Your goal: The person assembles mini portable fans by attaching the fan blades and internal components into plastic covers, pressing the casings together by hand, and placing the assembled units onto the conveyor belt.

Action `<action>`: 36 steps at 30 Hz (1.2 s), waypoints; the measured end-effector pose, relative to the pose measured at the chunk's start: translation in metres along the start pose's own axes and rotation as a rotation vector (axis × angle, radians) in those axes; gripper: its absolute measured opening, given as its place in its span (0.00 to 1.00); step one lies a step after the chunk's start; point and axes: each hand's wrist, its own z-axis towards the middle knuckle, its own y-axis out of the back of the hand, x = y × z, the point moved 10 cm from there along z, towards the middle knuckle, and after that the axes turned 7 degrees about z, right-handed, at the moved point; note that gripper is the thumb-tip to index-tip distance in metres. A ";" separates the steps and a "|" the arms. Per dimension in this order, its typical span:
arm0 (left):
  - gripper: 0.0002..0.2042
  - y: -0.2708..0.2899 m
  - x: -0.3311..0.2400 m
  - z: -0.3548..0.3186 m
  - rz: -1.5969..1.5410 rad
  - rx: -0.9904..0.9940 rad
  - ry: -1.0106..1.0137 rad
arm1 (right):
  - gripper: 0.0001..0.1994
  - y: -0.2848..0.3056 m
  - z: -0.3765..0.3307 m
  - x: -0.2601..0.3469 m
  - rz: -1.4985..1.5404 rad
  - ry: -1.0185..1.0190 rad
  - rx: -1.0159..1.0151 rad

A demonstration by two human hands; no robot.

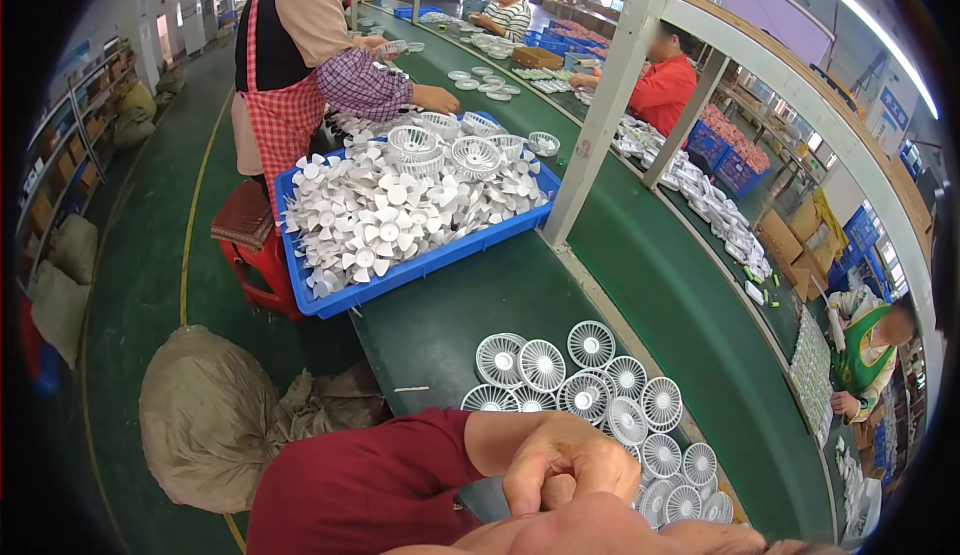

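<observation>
My left hand reaches in from the dark red sleeve at the lower middle, its fingers curled tightly. What they hold, if anything, is hidden. Close below it, at the bottom edge, is my right hand, cut off by the frame with its fingers out of sight. A small grey patch shows by my left wrist; I cannot tell what it is. Just beyond my hands, white round fan grilles lie flat and overlapping on the dark green work surface.
A blue tray heaped with white fan blades and some grilles stands ahead. A co-worker in a checked apron reaches over it. White posts edge the green conveyor. Cloth sacks sit on the left floor.
</observation>
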 end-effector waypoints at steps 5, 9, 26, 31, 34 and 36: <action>0.20 0.001 -0.004 0.008 -0.005 -0.008 0.020 | 0.29 0.001 0.007 0.000 -0.008 0.039 0.003; 0.19 -0.001 -0.004 0.008 -0.011 -0.009 0.031 | 0.30 -0.002 0.011 0.003 -0.007 0.068 0.011; 0.20 -0.003 0.004 0.015 0.019 0.060 0.096 | 0.31 0.004 0.004 0.013 -0.042 0.087 0.010; 0.23 -0.007 -0.001 0.022 -0.030 0.158 0.082 | 0.31 0.022 -0.014 0.009 -0.148 -0.030 -0.010; 0.21 -0.003 0.014 0.022 -0.070 0.063 0.173 | 0.31 0.036 -0.041 0.010 -0.195 -0.132 -0.062; 0.19 0.000 0.028 0.016 -0.003 0.173 0.228 | 0.31 0.047 -0.069 0.010 -0.240 -0.248 -0.118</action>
